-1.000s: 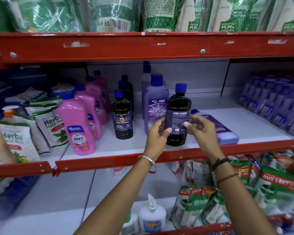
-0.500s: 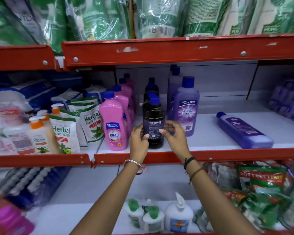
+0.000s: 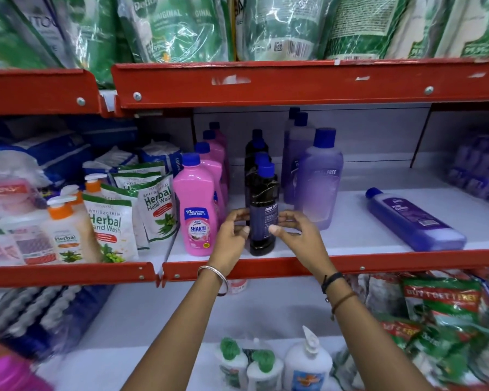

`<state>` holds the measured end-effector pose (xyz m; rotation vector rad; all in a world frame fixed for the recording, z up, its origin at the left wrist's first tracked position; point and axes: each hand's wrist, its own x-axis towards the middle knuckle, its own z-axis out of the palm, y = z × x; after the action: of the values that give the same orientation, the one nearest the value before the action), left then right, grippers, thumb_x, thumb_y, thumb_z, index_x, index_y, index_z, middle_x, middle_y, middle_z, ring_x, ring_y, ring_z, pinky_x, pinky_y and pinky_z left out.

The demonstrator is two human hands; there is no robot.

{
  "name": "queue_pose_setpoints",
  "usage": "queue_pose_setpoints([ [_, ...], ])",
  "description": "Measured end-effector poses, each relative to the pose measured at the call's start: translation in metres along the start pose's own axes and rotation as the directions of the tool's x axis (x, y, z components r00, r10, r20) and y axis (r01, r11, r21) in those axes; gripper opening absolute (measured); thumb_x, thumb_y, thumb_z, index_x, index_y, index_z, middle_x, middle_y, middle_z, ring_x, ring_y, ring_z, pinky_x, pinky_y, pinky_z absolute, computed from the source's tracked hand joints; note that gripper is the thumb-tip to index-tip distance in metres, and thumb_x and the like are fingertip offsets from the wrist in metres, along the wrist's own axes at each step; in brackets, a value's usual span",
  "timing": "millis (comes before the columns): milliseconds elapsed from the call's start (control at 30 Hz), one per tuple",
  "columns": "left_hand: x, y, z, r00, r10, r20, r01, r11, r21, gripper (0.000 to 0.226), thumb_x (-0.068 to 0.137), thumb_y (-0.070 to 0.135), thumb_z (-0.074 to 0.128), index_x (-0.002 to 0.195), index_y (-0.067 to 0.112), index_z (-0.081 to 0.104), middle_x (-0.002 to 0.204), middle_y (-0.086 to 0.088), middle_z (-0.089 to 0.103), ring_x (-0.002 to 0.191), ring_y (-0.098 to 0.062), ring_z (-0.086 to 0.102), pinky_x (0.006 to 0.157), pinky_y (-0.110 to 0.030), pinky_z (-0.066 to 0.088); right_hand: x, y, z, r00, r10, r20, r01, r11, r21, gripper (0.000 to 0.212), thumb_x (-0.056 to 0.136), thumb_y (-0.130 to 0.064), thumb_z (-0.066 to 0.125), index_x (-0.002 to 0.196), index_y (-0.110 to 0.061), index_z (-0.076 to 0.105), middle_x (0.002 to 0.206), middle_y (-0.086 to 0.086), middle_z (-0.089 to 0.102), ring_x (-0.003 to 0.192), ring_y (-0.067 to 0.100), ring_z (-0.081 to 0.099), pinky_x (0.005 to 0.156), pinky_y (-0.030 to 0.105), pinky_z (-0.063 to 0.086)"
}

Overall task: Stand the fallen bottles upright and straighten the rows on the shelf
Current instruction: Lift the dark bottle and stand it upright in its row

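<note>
A black floor-cleaner bottle (image 3: 261, 210) with a blue cap stands upright at the front of the black row on the white shelf (image 3: 350, 235). My left hand (image 3: 233, 230) grips its left side and my right hand (image 3: 294, 230) its right side, fingertips on the label. Left of it runs a row of pink Shakti bottles (image 3: 195, 207). Right of it stands a row of purple bottles (image 3: 319, 179). One purple bottle (image 3: 412, 218) lies on its side further right on the shelf, cap toward the back.
Herbal hand wash pouches (image 3: 110, 221) and pump bottles (image 3: 62, 230) fill the shelf section to the left. A red shelf lip (image 3: 350, 263) runs below my hands. Green refill packs (image 3: 181, 26) hang above. White pump bottles (image 3: 305, 362) and green packets (image 3: 449, 311) sit on the shelf below.
Both hands carried the black bottle leftward from beside the fallen purple bottle to the front of the black row and set it down there. The view also shifted left.
</note>
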<state>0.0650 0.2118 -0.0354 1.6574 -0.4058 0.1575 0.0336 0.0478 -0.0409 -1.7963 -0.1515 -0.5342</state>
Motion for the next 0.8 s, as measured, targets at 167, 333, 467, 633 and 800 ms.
queue_pose_setpoints([
  [167, -0.001, -0.001, -0.001, 0.987, -0.02, 0.156, 0.008, 0.997, 0.081, 0.051, 0.082, 0.009, 0.065, 0.128, 0.02, 0.045, 0.109, 0.014, 0.06, 0.089, -0.007, 0.059, 0.077, -0.013, 0.05, 0.003, 0.0, 0.002, 0.979, 0.04, 0.2, -0.06, 0.994, 0.095, 0.039, 0.073, -0.025, 0.076, 0.106, -0.031, 0.055, 0.114, -0.006, 0.066, 0.106, 0.008, 0.063, 0.089, 0.019, 0.05],
  [333, -0.004, -0.002, 0.002, 0.998, -0.015, -0.064, 0.016, 1.0, 0.022, 0.033, 0.082, 0.002, 0.062, 0.112, 0.012, 0.053, 0.099, 0.002, 0.063, 0.089, -0.012, 0.06, 0.075, -0.012, 0.049, 0.007, 0.005, 0.0, 0.981, 0.008, 0.192, -0.016, 0.999, 0.041, 0.026, 0.085, -0.015, 0.064, 0.111, -0.02, 0.063, 0.115, 0.003, 0.067, 0.104, 0.015, 0.065, 0.097, 0.036, 0.05],
  [467, -0.01, -0.002, 0.007, 0.988, 0.034, -0.153, -0.014, 0.991, 0.132, 0.032, 0.079, 0.007, 0.067, 0.107, 0.014, 0.051, 0.094, 0.006, 0.062, 0.082, 0.0, 0.059, 0.067, -0.003, 0.046, 0.007, 0.006, -0.001, 0.986, 0.039, 0.164, -0.052, 0.996, 0.073, 0.024, 0.087, -0.011, 0.061, 0.111, -0.012, 0.066, 0.108, 0.005, 0.071, 0.099, 0.015, 0.067, 0.095, 0.039, 0.051],
  [633, -0.015, -0.001, 0.013, 0.971, 0.105, -0.215, -0.046, 0.964, 0.261, 0.032, 0.08, 0.009, 0.065, 0.109, 0.014, 0.051, 0.104, -0.005, 0.066, 0.091, -0.017, 0.063, 0.081, -0.026, 0.054, 0.005, -0.001, 0.001, 0.992, 0.025, 0.126, -0.033, 0.998, 0.062, 0.028, 0.086, -0.013, 0.063, 0.113, -0.013, 0.063, 0.106, 0.0, 0.07, 0.096, 0.005, 0.067, 0.089, 0.027, 0.051],
  [800, -0.041, 0.001, 0.043, 0.842, 0.357, -0.405, -0.193, 0.899, 0.392, 0.034, 0.086, 0.014, 0.056, 0.117, 0.009, 0.045, 0.117, -0.006, 0.048, 0.112, -0.017, 0.042, 0.102, -0.031, 0.035, -0.012, -0.002, -0.031, 0.998, 0.01, -0.069, -0.003, 0.996, 0.094, 0.031, 0.085, -0.017, 0.064, 0.116, -0.012, 0.061, 0.11, 0.001, 0.068, 0.101, 0.006, 0.064, 0.085, 0.013, 0.049],
])
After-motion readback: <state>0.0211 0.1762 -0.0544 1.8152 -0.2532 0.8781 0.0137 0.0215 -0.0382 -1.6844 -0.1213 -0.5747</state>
